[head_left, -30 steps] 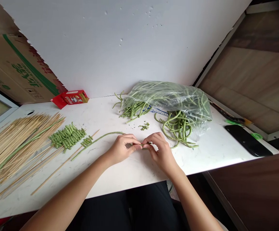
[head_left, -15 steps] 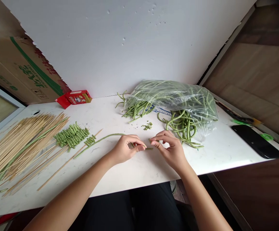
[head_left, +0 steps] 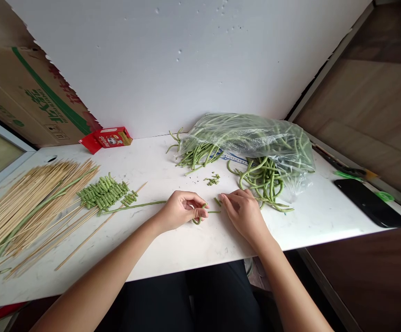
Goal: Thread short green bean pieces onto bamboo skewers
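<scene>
- White, flat table (head_left: 186, 249): carries everything listed below.
- Clear plastic bag (head_left: 252, 133) of long green beans: at the back, beyond the right hand, with beans spilling from its front.
- Spread of thin, pale wooden skewers (head_left: 31, 198): at far left, well apart from both hands.
- Block of short, green bean pieces on skewers (head_left: 103, 191): between that spread and the left hand.
- Left hand (head_left: 179, 211): thumb and fingers pinched together on a bean.
- Right hand (head_left: 244, 210): low over the table, fingers bent and close together; whether they grip anything I cannot tell.
- Long, slim green bean (head_left: 138, 204): runs leftward from behind the left hand towards the skewered block; the curl under the fingertips is probably the same bean, though the hand hides the join.
- Short, green cut piece (head_left: 217, 202): right at the right hand's fingertips, between the two hands.
</scene>
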Available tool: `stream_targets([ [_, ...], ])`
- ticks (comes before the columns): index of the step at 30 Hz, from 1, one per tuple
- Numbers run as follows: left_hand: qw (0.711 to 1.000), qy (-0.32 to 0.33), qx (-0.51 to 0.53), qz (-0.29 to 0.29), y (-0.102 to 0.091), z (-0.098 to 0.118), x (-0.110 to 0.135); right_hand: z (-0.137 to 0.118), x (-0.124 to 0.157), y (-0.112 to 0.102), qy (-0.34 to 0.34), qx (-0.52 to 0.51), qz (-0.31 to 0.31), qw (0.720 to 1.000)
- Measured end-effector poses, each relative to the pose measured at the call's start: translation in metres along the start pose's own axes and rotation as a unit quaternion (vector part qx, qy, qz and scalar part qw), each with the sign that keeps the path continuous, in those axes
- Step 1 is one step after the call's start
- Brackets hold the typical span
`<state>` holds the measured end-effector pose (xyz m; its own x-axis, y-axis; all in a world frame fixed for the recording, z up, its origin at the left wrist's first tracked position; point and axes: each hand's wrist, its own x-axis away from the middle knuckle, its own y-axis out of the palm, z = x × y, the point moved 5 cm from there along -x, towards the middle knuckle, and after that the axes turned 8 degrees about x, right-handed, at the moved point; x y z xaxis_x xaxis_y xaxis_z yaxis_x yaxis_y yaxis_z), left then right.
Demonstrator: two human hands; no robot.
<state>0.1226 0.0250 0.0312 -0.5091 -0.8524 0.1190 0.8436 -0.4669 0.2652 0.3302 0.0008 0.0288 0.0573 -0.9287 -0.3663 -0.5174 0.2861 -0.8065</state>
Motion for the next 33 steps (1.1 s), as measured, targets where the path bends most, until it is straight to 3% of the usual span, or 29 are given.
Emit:
stream_targets([
  [6, 1.0, 0.009, -0.006, -0.003, -0.001, 0.002, 0.0, -0.003, 0.001, -0.006, -0.032, 0.023, -0.037, 0.999],
  [10, 0.999, 0.023, -0.023, -0.003, -0.004, 0.003, -0.001, 0.0, 0.002, -0.002, -0.01, 0.039, -0.061, 0.997],
  [17, 0.998, 0.029, -0.049, -0.003, -0.006, 0.004, 0.0, -0.002, 0.002, 0.0, 0.069, -0.027, -0.009, 0.997],
  [28, 0.996, 0.037, -0.082, -0.003, -0.003, 0.011, 0.0, -0.008, 0.004, 0.004, 0.043, -0.181, -0.098, 0.978],
  [33, 0.997, 0.033, -0.063, -0.017, -0.003, 0.009, 0.0, -0.017, 0.001, -0.008, -0.028, -0.086, -0.097, 0.991],
])
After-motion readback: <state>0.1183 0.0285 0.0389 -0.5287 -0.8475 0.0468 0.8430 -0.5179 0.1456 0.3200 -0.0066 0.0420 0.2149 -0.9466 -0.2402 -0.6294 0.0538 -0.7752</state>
